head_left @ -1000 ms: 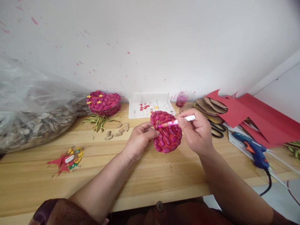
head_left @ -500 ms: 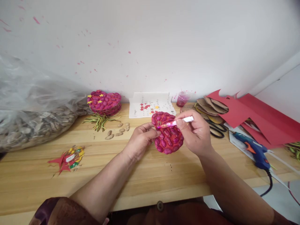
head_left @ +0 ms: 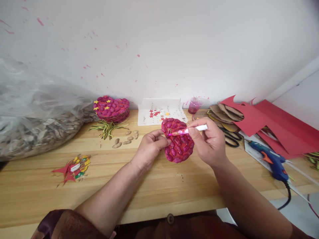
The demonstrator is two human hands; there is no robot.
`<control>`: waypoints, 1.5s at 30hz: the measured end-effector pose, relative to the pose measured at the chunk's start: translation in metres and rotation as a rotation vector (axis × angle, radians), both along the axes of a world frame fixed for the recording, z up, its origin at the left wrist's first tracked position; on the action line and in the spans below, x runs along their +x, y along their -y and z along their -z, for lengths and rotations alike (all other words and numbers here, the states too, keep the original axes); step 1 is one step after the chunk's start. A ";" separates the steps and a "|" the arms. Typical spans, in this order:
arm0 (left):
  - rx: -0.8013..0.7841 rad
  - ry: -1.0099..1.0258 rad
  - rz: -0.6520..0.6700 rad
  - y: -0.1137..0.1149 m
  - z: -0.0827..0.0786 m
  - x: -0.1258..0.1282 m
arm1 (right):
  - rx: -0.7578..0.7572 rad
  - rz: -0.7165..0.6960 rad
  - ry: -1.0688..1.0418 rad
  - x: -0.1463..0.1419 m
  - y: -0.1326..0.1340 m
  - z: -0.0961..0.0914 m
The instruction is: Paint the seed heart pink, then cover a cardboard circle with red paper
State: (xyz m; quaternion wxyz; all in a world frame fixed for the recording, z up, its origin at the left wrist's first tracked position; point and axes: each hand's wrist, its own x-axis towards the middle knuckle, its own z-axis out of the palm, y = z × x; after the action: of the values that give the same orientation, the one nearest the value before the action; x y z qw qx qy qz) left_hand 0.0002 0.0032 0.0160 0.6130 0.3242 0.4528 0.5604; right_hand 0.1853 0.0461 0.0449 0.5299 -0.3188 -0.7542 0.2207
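Between my hands is a figure-eight-shaped red piece covered with magenta-painted peanuts [head_left: 179, 148], held above the table. My left hand [head_left: 152, 146] pinches its left edge at the waist between thumb and fingers. In my right hand [head_left: 208, 141] is a slim paintbrush with a white end and a magenta-smeared shaft [head_left: 184, 131]; its tip touches the peanuts near the left edge. A similar stack of painted peanut pieces [head_left: 113, 109], with yellow stars on top, stands at the back left. Several unpainted peanuts [head_left: 124, 141] lie left of my left hand.
A clear bag of peanuts [head_left: 45, 126] fills the left side. Yellow-green strings [head_left: 106, 128], star-strewn paper [head_left: 144, 116] and a cup of magenta paint [head_left: 195, 105] sit at the back. Black-handled scissors [head_left: 231, 137], red paper [head_left: 294, 132] and a blue glue gun [head_left: 271, 159] lie right.
The piece tilts slightly differently in my left hand. My right hand and the brush have shifted a little to the right, the tip still on the peanuts.
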 end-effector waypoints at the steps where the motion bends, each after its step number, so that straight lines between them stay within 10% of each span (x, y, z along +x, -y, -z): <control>1: 0.005 -0.009 -0.001 0.000 0.000 0.000 | -0.002 0.007 0.002 0.000 0.000 0.000; 45: 0.212 -0.441 -0.097 0.006 -0.004 0.002 | 0.583 -0.025 0.451 -0.007 0.022 -0.009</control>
State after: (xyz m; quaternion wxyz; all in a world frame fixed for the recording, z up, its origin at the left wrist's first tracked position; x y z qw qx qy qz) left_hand 0.0025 -0.0029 0.0199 0.4345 0.4787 0.5294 0.5493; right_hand 0.1785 0.0245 0.0535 0.4161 -0.1860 -0.8871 -0.0730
